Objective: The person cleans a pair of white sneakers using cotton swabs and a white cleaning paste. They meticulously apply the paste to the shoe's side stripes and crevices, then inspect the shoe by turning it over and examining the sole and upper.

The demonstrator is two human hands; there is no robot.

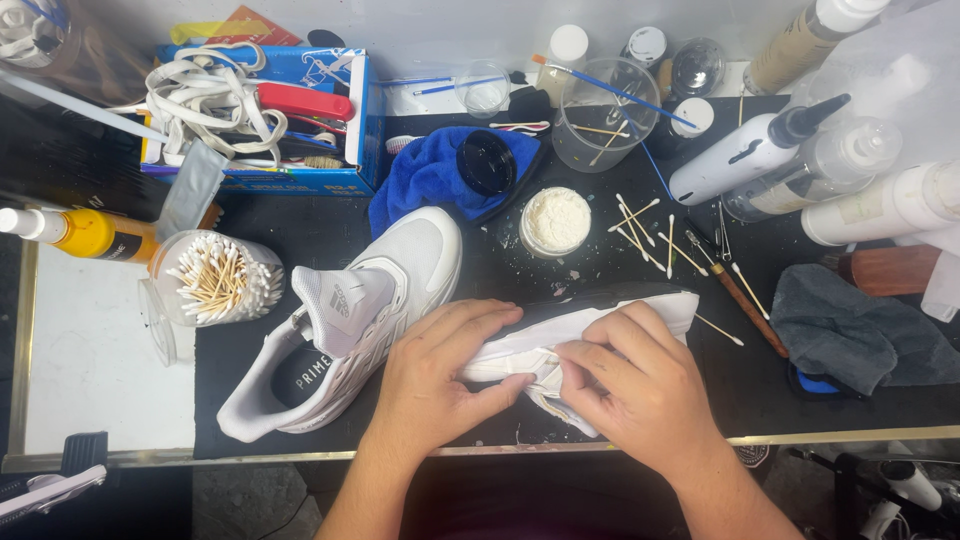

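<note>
A white sneaker [580, 320] lies on its side on the black mat [300, 215], sole edge turned away from me. My left hand [440, 375] grips its middle, fingers wrapped over the upper. My right hand [635, 385] presses on the toe part, with fingertips pinched on the white fabric near the sole. A second white sneaker [350, 320] stands upright to the left, touching my left hand's side. Its laces are out.
A jar of cotton swabs [215, 280] stands at left, a tub of white powder [556, 222] and a blue cloth [430, 175] behind. Loose swabs, a brush [735, 290], a grey rag [860, 330] and several bottles [760, 150] crowd the right. A box with laces [250, 110] sits at back left.
</note>
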